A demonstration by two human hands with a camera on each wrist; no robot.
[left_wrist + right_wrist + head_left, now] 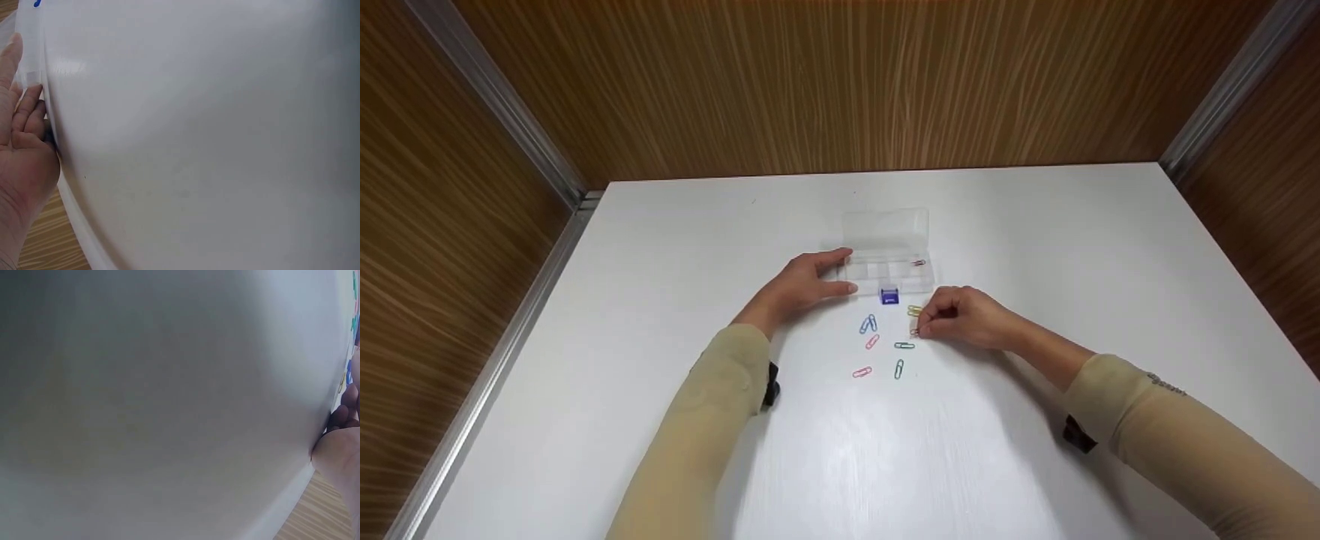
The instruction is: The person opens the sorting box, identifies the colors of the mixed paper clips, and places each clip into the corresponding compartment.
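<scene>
A clear plastic compartment box [889, 259] lies open at the middle of the white table [1035, 240], lid folded back. My left hand [844, 271] holds its left end between thumb and fingers; the left wrist view shows those fingers [25, 112] lying along the box wall [31, 50]. One red paper clip [919, 262] lies in a right compartment. My right hand [921, 330] pinches a reddish paper clip [915, 332] just off the table surface. Around it lie a yellow clip [913, 310], blue clips [868, 324], pink clips [872, 342] and green clips [904, 346].
A small blue object [889, 297] sits against the box's front edge. More clips lie nearer me, one pink [862, 372] and one green [898, 368]. Wooden walls [840, 82] enclose the table on three sides. Both wrist views show mostly blurred white table.
</scene>
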